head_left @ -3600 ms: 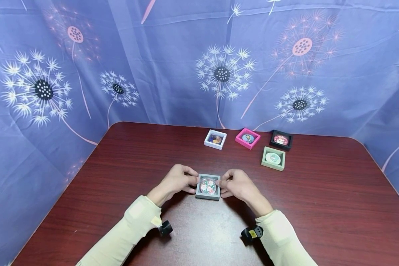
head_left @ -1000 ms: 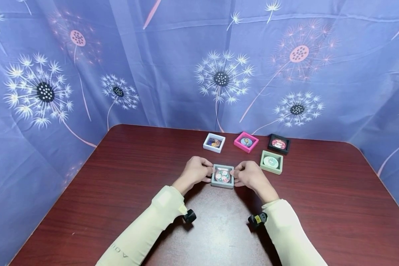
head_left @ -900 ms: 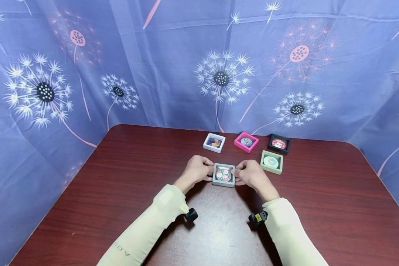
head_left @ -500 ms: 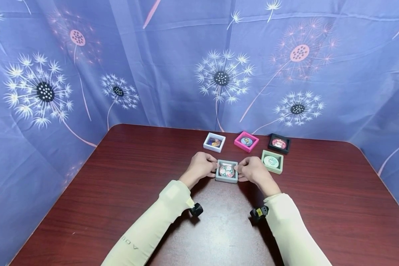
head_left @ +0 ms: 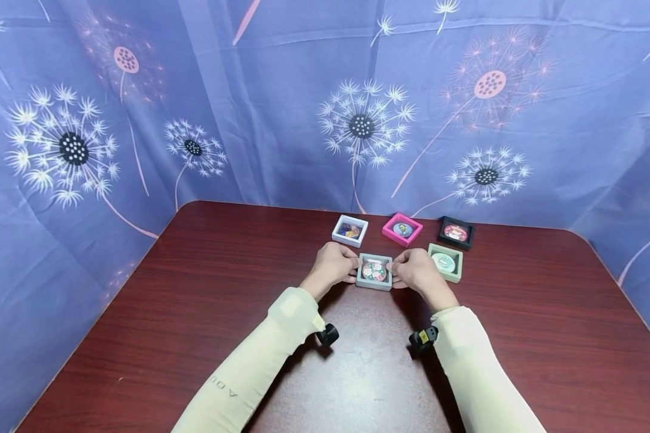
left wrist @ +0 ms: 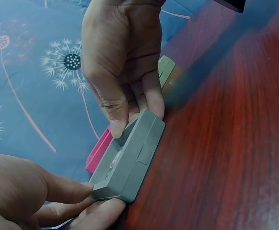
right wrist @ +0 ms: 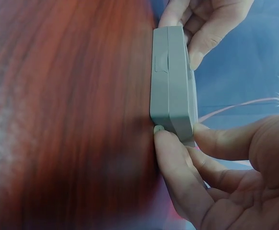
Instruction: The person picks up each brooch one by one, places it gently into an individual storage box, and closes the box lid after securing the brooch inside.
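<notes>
A square grey display frame (head_left: 374,285) with a round patterned disc inside lies face up, low over the table, between both hands. My left hand (head_left: 331,264) pinches its left side, thumb at the upper rim and fingers lower down. On the opposite side my right hand (head_left: 418,272) pinches it the same way. In the left wrist view the grey frame (left wrist: 142,153) shows its front wall with a seam and a small notch. From the right wrist view, its wall (right wrist: 170,81) stands close at the tabletop, with fingertips at both ends.
Behind the hands lie a white frame (head_left: 349,241), a pink frame (head_left: 402,240) and a black frame (head_left: 468,240). A green frame (head_left: 451,275) sits right beside my right hand. A blue dandelion-print cloth (head_left: 281,120) hangs along the far edge of the dark red table (head_left: 222,252).
Both hands have carried the grey frame away from the body and to the right, nearer the row of frames. The other frames keep their places.
</notes>
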Demonstrator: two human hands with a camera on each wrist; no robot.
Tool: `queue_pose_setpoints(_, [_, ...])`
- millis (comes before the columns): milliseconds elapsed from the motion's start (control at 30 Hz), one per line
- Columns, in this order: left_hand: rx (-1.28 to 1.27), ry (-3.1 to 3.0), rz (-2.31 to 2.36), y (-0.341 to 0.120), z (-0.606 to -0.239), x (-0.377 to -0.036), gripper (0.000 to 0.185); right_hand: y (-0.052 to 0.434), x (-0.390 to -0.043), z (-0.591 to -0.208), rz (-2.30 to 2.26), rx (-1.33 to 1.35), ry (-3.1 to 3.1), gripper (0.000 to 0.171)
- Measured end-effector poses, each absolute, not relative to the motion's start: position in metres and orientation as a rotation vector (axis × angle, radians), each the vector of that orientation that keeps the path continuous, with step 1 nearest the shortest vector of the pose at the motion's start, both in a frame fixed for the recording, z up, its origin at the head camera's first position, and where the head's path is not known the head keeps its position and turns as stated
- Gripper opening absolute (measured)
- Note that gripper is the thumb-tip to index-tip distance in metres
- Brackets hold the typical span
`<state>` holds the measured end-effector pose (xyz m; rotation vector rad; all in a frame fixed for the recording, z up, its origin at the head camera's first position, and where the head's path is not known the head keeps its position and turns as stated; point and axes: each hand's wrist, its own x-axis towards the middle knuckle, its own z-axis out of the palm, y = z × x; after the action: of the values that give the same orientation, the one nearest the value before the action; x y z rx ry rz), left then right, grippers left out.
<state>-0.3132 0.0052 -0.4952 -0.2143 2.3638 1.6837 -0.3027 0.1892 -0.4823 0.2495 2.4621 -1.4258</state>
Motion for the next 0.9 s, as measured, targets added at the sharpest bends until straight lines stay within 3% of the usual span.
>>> queue_pose_setpoints(900, [-0.170,2.460,1.673,0.020,-0.501,-0.324,0.014,0.199,-0.311,-0.479,-1.292,0.247,2.587,0.022])
